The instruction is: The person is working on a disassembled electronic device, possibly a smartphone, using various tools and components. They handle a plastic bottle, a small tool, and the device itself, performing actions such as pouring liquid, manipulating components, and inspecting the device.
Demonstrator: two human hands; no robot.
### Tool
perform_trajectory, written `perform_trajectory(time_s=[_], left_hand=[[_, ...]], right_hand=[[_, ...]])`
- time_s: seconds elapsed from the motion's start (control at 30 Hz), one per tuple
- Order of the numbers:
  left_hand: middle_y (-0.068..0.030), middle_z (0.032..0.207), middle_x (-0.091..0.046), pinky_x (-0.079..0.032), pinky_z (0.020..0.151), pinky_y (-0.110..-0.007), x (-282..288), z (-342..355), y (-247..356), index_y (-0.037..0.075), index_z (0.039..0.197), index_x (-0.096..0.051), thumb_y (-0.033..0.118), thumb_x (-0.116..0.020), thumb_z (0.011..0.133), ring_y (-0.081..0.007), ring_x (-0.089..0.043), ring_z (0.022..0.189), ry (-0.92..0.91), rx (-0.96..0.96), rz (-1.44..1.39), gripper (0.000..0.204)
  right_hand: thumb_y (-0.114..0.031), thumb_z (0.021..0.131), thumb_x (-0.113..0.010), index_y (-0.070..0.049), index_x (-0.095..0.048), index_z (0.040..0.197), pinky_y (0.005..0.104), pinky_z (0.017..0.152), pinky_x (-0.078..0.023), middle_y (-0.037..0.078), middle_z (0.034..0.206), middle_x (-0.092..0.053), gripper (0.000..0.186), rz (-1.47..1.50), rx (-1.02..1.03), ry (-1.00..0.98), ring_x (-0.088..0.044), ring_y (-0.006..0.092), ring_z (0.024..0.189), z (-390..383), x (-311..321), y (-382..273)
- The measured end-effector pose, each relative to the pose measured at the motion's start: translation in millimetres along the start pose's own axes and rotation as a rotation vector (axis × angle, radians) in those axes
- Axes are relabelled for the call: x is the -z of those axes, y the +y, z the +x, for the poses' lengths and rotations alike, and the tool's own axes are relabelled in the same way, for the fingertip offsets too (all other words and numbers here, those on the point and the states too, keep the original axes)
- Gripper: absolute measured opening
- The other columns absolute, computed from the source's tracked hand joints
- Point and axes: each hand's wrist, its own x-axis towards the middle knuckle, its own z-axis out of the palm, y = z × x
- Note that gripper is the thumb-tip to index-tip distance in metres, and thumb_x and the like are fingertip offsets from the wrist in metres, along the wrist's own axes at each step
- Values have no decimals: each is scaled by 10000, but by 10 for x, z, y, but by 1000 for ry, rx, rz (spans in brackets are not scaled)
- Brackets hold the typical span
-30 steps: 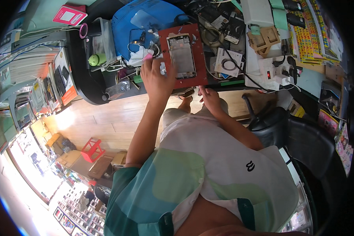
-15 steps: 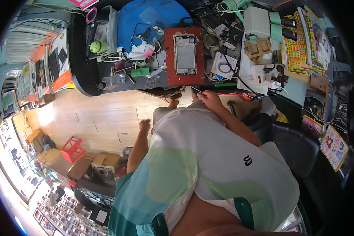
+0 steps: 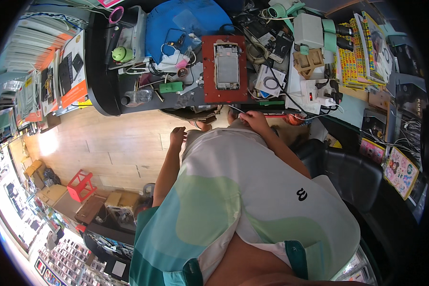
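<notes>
A phone frame (image 3: 227, 66) with its inside exposed lies on a red board (image 3: 209, 93) at the front of the cluttered desk. Below the board, my right hand (image 3: 253, 119) is closed on a thin light-coloured tool (image 3: 235, 108), its tip near the desk edge. My left hand (image 3: 178, 136) hangs beside my left thigh, away from the desk, with loosely bent fingers and nothing visible in them.
A blue mat (image 3: 186, 19) with small parts lies behind the board. Around stand a microscope-like device (image 3: 308, 29), a power strip (image 3: 317, 95), cables, a plastic bottle (image 3: 140, 97) and stacked packages (image 3: 362, 47). A black chair (image 3: 348, 174) is at my right, a red stool (image 3: 79, 186) left.
My left hand has left the phone on the red board and dropped down to my side. My right hand stays below the desk edge.
</notes>
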Motion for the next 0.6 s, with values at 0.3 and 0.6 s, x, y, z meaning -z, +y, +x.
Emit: perform_trajectory(time_s=[0.3, 0.6], left_hand=[[-90, 918, -699, -531, 608, -342, 217, 45, -179, 52, 1146, -680, 318, -626, 957, -189, -647, 701, 12, 141, 85, 331], [-72, 858, -684, -518, 590, -333, 212, -63, -328, 45, 1132, -678, 294, -604, 967, -175, -622, 672, 3, 175, 54, 308]], right_hand=[[-351, 994, -673, -38, -774, 932, 266, 673, -535, 33, 829, -744, 335, -26, -31, -14, -677, 89, 718, -101, 63, -157], [-344, 996, -673, -26, -756, 904, 256, 652, -519, 32, 812, -730, 342, -71, 2, -23, -667, 93, 708, -101, 118, -137]])
